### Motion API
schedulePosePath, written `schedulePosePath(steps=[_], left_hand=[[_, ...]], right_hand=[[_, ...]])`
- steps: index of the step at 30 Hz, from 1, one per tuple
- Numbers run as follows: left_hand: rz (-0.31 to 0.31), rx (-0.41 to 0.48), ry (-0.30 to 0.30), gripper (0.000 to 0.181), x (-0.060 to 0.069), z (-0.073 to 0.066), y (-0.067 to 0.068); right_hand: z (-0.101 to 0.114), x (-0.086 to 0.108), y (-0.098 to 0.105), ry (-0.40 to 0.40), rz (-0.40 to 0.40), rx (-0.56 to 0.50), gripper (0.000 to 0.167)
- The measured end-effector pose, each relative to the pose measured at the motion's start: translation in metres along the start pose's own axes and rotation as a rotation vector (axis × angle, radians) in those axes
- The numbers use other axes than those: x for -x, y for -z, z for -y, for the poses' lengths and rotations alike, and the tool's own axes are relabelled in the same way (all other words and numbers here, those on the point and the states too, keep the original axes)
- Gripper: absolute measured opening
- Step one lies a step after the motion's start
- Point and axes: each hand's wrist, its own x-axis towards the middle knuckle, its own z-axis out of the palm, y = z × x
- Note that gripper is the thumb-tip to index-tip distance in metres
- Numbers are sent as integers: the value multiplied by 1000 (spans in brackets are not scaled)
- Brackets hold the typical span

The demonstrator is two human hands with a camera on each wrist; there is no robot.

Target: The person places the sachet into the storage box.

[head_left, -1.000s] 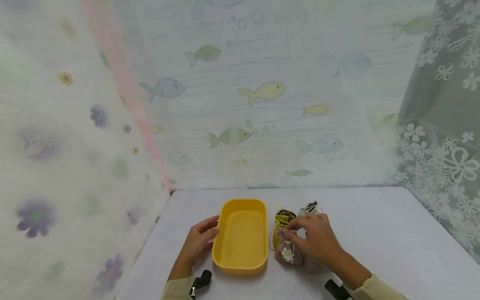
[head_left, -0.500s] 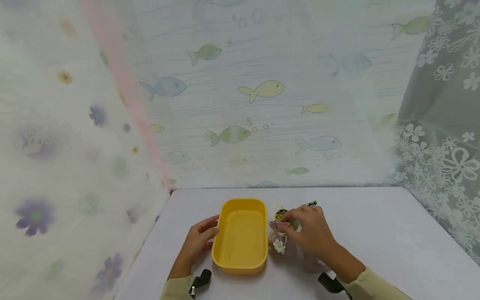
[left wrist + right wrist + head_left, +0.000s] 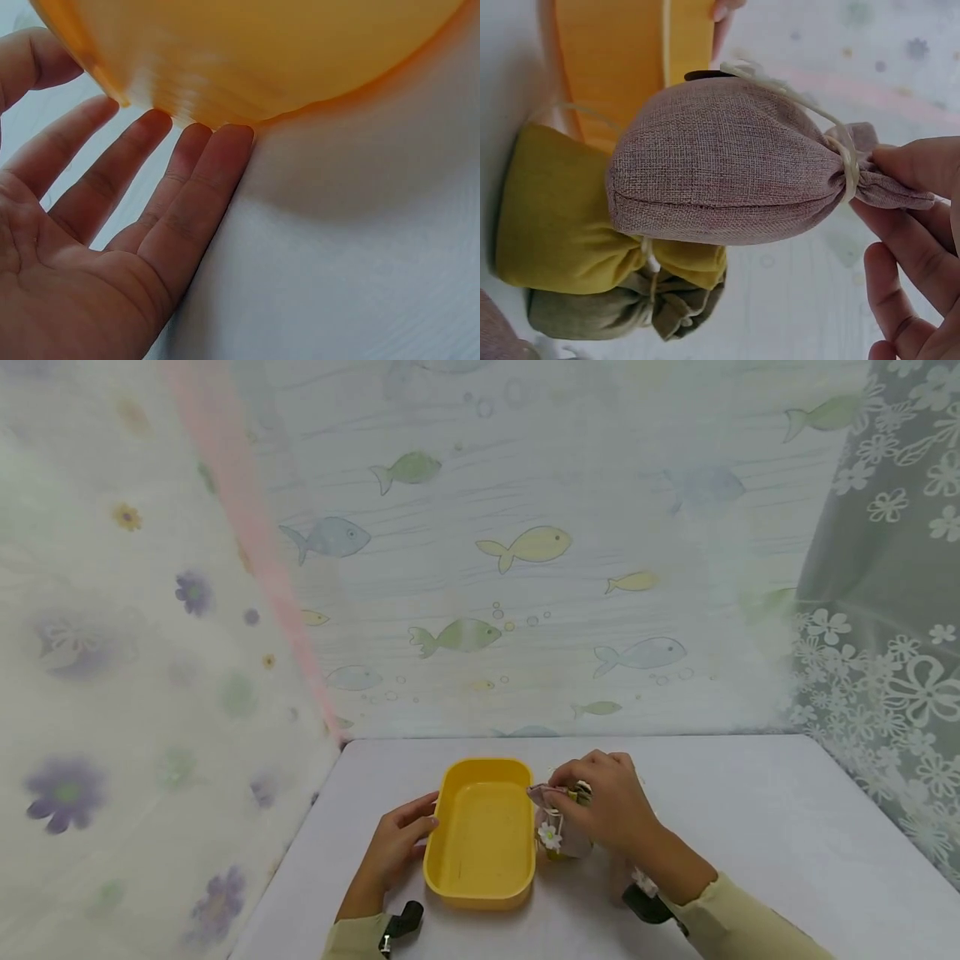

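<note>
Between thumb and fingers, my right hand (image 3: 611, 806) pinches the gathered neck of a mauve cloth bag (image 3: 727, 161), which hangs beside the right wall of a yellow tray (image 3: 480, 897). A white flower (image 3: 549, 836) is on the bag's cord. In the right wrist view a mustard bag (image 3: 562, 217) and an olive bag (image 3: 592, 307) stand beyond the held bag. My left hand (image 3: 393, 852) rests on the tray's left side; in the left wrist view its fingertips touch the yellow wall, fingers nearly straight.
Part of another pinkish bag (image 3: 496, 330) shows at the lower left of the right wrist view. A white cloth covers the table (image 3: 750, 827). Behind it hangs a fish-print curtain (image 3: 450, 568), with flowered sheets at both sides.
My right hand has lifted the mauve bag and carried it left, toward the tray's right edge. The left hand and the tray have stayed in place.
</note>
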Motion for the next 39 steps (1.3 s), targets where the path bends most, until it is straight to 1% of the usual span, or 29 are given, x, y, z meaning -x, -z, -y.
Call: schedulePosePath(steps=[3,9,18,20,23,26,29,33,36,39], left_hand=[[3,6,-4,51,-3,0,1],[13,5,-10,50,-9,0,3],[44,-3,-11,51,-25,4,10],[52,-3,-7,52,-25,4,10],[57,-3,-2,53,-26,4,10],[61,-5,-3,53,-25,3,8],[65,-12,-13,54,-21,1,7],[55,-19,-20,55,-16,-1,6],[46,-15,-9,54,-11,-2,5],[50,-10,-3,55,-8,-1,4]], right_hand=[[3,-7,0,-8,7,10,12],[7,-20,-6,17,-21,-2,12],[8,-40,-28,26,-41,-44,11],[7,-43,-31,19,-40,-50,10],[6,-48,-37,2,-15,-97,10],[5,-53,-42,-29,24,-169,9],[4,-56,-48,-60,48,-208,8],[6,-60,-56,-84,77,-228,8],[8,-63,-62,-113,109,-248,9],[8,-66,-68,-146,141,-254,8]])
